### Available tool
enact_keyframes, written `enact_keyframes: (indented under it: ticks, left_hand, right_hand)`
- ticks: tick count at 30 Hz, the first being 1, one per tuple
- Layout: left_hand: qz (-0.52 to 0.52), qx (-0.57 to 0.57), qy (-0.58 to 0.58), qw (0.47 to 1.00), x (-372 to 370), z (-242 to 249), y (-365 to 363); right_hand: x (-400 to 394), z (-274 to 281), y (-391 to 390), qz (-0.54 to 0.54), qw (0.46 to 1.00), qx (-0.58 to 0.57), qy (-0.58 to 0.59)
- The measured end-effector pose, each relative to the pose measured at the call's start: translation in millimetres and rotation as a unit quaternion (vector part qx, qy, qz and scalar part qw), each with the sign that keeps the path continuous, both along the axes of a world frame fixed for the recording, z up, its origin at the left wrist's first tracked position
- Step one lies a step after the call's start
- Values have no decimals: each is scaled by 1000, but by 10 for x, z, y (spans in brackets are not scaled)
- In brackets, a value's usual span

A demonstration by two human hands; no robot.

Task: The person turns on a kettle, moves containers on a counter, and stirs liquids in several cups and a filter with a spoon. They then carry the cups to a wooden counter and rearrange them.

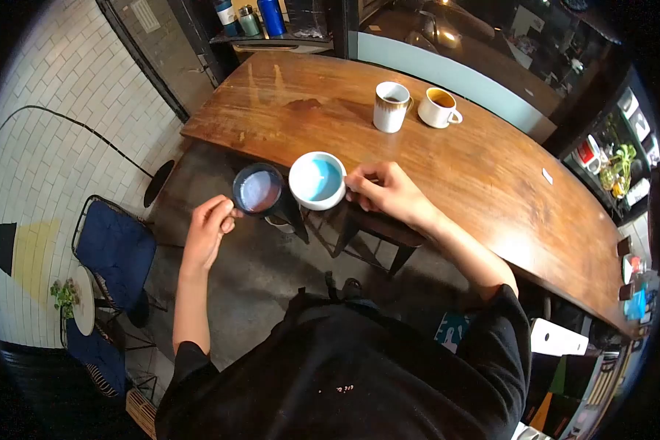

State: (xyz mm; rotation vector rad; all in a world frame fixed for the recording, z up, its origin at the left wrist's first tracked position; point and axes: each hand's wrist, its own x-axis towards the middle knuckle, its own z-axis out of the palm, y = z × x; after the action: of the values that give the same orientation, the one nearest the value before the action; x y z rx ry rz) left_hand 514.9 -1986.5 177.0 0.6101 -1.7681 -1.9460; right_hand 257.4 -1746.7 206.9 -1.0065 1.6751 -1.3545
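My left hand (211, 226) is closed at the side of a dark mug (258, 189), whose inside looks greyish purple. In my right hand (385, 192) is a white mug (317, 181) with a bright blue inside, gripped at its right side. Both mugs are held up side by side in front of me, short of the table's near edge, their openings facing me. The fingers hide the handles. On the table stand a tall white mug with a brown drip rim (391, 108) and a wider white mug with a yellow-brown inside (439, 108).
The long wooden table (491, 176) curves across in front of me. A wooden stool (385, 229) is below its near edge. To the left are blue cushioned chairs (115, 249) and a small round table (84, 302). Bottles (271, 16) line a shelf at the back.
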Motion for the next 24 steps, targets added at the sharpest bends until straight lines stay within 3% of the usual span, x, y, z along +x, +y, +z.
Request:
enact_keyframes:
  ticks: [7,15,18,24]
  left_hand:
    - [2,-8,4,1000,-655,-9,-937]
    - [-57,9,8,998,-1544,-246,-2151]
    - [-90,-8,-10,996,-1835,-292,-2585]
    - [-131,0,-54,990,-2179,-330,-3096]
  right_hand:
    - [-623,-136,-934,10,999,-9,43]
    - [-915,-425,-1795,-115,992,-39,-32]
    - [-1047,-445,-2103,-173,984,18,-23]
    - [-1272,-649,-2630,-236,970,-7,-65]
